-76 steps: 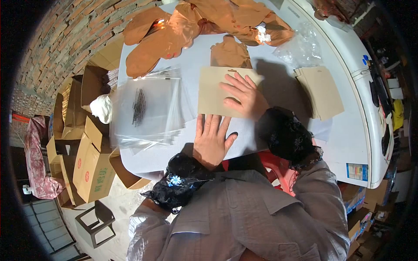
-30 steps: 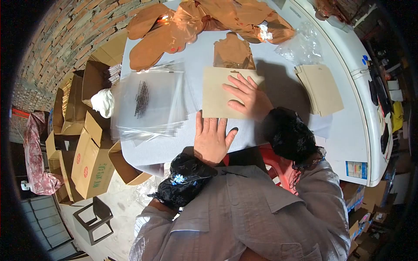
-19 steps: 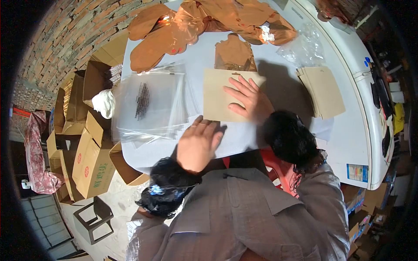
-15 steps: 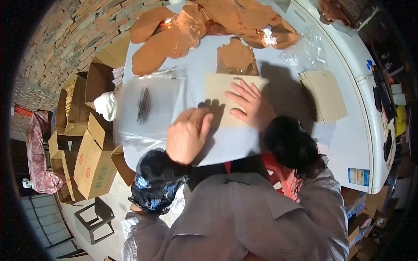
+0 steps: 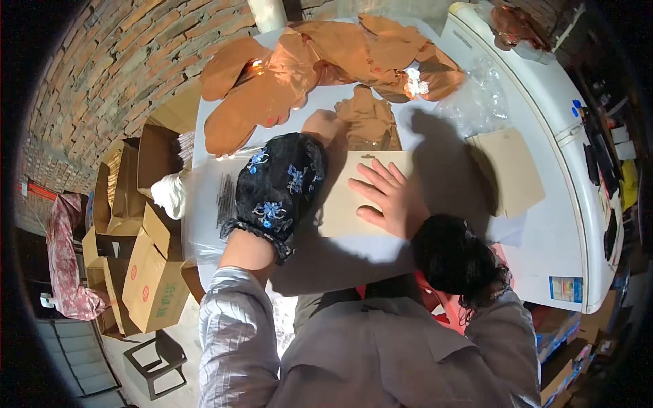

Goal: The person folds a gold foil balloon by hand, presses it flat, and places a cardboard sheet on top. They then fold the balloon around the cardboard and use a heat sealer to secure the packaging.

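My right hand point(image 5: 388, 197) lies flat with spread fingers on a beige card point(image 5: 347, 211) that has a hanging slot near its top edge. Just beyond the card is a small folded piece of copper-coloured foil point(image 5: 369, 119). My left hand point(image 5: 325, 127) reaches forward to this foil's left edge, its fingers mostly hidden by the back of the hand and by shadow. The black lace sleeve cover of that arm overlaps a pile of clear plastic bags point(image 5: 207, 221) at the left. Larger flat foil shapes point(image 5: 248, 102) in the same copper colour spread across the back.
A stack of beige cards point(image 5: 510, 166) rests on the white table point(image 5: 530, 251) at the right, with crumpled clear plastic point(image 5: 479, 92) behind it. A white appliance point(image 5: 544, 102) borders the right side. Open cardboard boxes point(image 5: 153, 272) and a dark stool point(image 5: 156, 364) stand at the left.
My left hand has moved forward from near the table's front edge to the small folded foil. My right hand stays spread on the card. The whole view has shifted slightly.
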